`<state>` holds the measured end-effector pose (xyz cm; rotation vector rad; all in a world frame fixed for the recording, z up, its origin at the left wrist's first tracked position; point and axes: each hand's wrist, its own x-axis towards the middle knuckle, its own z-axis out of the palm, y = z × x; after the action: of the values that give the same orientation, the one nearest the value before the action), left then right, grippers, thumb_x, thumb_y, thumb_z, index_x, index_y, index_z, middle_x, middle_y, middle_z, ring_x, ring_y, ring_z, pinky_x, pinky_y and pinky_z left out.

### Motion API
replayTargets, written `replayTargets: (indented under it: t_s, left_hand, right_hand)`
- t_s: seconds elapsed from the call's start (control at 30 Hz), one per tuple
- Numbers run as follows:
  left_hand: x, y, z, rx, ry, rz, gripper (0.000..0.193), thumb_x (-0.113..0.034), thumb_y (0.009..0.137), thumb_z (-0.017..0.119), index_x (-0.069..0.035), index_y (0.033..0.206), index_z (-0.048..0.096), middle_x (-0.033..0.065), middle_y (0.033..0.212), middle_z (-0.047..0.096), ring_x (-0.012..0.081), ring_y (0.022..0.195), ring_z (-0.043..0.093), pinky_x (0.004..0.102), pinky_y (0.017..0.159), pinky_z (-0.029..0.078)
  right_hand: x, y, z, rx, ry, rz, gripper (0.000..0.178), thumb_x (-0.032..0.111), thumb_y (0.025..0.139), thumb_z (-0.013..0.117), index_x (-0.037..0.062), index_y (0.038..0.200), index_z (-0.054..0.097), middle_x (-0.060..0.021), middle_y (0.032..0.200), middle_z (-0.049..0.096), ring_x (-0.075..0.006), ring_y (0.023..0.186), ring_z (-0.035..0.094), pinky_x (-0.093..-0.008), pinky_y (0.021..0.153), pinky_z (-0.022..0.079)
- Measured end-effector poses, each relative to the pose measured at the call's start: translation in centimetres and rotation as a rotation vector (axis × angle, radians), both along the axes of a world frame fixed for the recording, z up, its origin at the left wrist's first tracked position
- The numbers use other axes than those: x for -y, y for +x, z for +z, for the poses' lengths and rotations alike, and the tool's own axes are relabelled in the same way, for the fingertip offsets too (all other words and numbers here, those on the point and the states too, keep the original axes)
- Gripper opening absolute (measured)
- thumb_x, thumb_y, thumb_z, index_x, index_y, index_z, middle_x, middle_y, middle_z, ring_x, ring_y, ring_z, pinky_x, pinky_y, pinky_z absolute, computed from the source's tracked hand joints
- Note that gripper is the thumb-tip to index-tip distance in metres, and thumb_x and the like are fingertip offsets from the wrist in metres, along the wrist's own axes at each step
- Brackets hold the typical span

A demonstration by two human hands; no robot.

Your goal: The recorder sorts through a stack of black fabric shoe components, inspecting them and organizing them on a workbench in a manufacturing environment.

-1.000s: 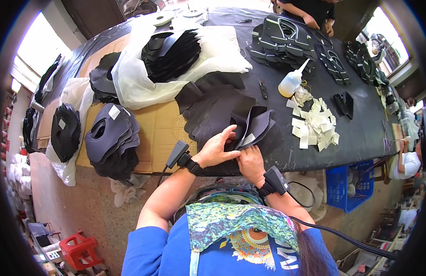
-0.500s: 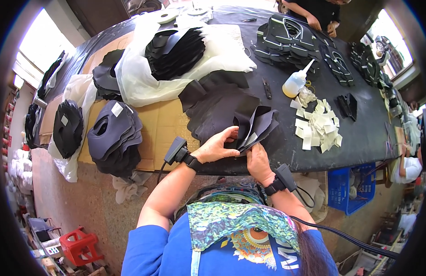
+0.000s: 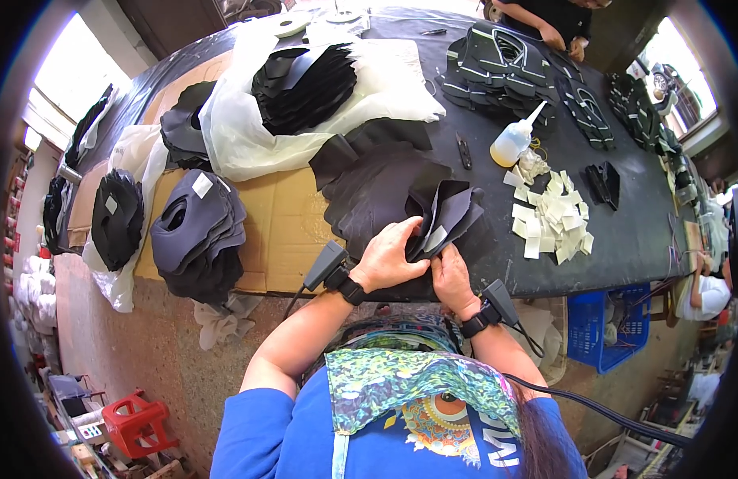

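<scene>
At the near edge of the table, both my hands are on a folded black fabric piece [image 3: 453, 209] that bears a small white label [image 3: 435, 238]. My left hand [image 3: 390, 255] grips its left side, thumb toward the label and fingers partly behind the cloth. Close beside it, my right hand [image 3: 452, 279] pinches the lower edge with its fingertips. Under and behind the piece spreads a fanned stack of black fabric pieces [image 3: 377, 180]. To the right lies a loose pile of small white labels [image 3: 552, 219].
A glue bottle with a long nozzle [image 3: 513, 144] and a black cutter [image 3: 463, 152] lie beyond the labels. Stacked cut pieces [image 3: 197, 223] sit on cardboard at left. A blue basket [image 3: 608, 327] stands under the right edge. Another person's hands [image 3: 564, 44] work at the far right.
My left hand has shifted a little to the right along the fabric piece. The right hand stays at the lower edge, its fingers slightly raised.
</scene>
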<state>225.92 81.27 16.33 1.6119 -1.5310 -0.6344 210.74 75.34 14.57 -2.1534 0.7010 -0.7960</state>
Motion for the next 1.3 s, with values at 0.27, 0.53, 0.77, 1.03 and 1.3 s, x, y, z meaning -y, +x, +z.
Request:
replayTargets:
  t_s: [0.27,0.53,0.77,1.03,1.3]
  left_hand:
    - [0.1,-0.9,0.7,0.037,-0.022,0.05,0.07,-0.017,0.059,0.065,0.002,0.12,0.039,0.0175,0.103,0.052,0.0295,0.099,0.05,0.0351,0.088,0.04]
    - [0.2,-0.8,0.0,0.0,0.014,0.056,0.069,-0.018,0.06,0.064,0.003,0.121,0.038,0.018,0.107,0.049,0.0293,0.103,0.048,0.0353,0.091,0.038]
    - [0.3,0.3,-0.7,-0.11,0.106,-0.058,0.076,-0.024,0.067,0.067,0.002,0.128,0.03,0.0193,0.119,0.04,0.0286,0.113,0.039,0.036,0.098,0.031]
    - [0.4,0.4,-1.7,-0.166,0.017,-0.062,0.074,-0.021,0.061,0.068,0.006,0.122,0.035,0.0195,0.113,0.046,0.0309,0.11,0.041,0.0367,0.095,0.033]
    - [0.1,-0.1,-0.4,0.05,0.015,-0.076,0.078,-0.021,0.062,0.07,0.005,0.124,0.032,0.0185,0.116,0.043,0.0309,0.11,0.039,0.0362,0.095,0.032]
  right_hand:
    - [0.3,-0.4,-0.7,0.058,0.084,-0.027,0.023,0.002,0.082,0.046,0.0002,0.105,0.047,-0.0189,0.097,0.052,-0.0367,0.09,0.051,-0.0382,0.078,0.041]
    - [1.1,-0.9,-1.1,0.201,0.531,-0.097,0.01,0.01,0.089,0.044,0.0012,0.091,0.048,-0.0067,0.078,0.056,-0.0157,0.075,0.054,-0.0281,0.071,0.043]
    - [2.4,-1.9,-2.2,0.554,0.971,0.0,0.013,0.012,0.092,0.038,0.004,0.094,0.048,-0.0037,0.083,0.054,-0.0106,0.077,0.051,-0.0243,0.075,0.042]
    - [2.1,-1.9,-1.6,0.515,0.972,0.006,0.011,0.011,0.092,0.039,0.0041,0.093,0.047,-0.0027,0.083,0.054,-0.0101,0.076,0.051,-0.0236,0.074,0.041]
    - [1.6,-2.8,-1.5,0.559,1.072,0.017,0.01,0.011,0.091,0.039,0.0035,0.091,0.047,-0.0034,0.081,0.053,-0.0119,0.076,0.052,-0.0259,0.075,0.043]
